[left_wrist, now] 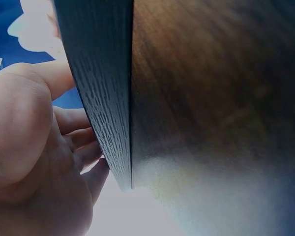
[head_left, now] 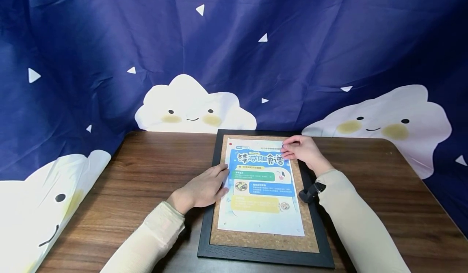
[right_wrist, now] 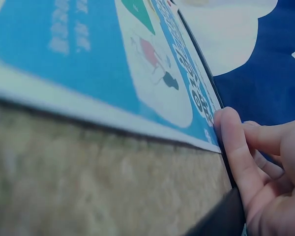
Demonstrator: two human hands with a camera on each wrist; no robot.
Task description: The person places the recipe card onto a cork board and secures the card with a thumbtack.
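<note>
A printed poster point(head_left: 263, 220) in blue, green and yellow lies on a cork board point(head_left: 310, 240) with a black frame point(head_left: 263, 256). A red pin head point(head_left: 230, 144) sits in its upper left corner. My left hand point(head_left: 201, 187) rests over the frame's left side, fingertips at the poster's left edge and fingers fairly straight. At the upper right corner my right hand point(head_left: 301, 149) has thumb and index finger together, pinching a small dark pin-like thing point(head_left: 283, 146) mostly hidden by the fingers. In the right wrist view the index finger point(right_wrist: 232, 132) comes right at the poster's corner.
The board lies on a brown wooden table point(head_left: 164, 155), near its front edge. Behind the table hangs a dark blue cloth point(head_left: 234, 41) with white clouds and triangles. A black strap point(head_left: 312, 191) is on the right wrist.
</note>
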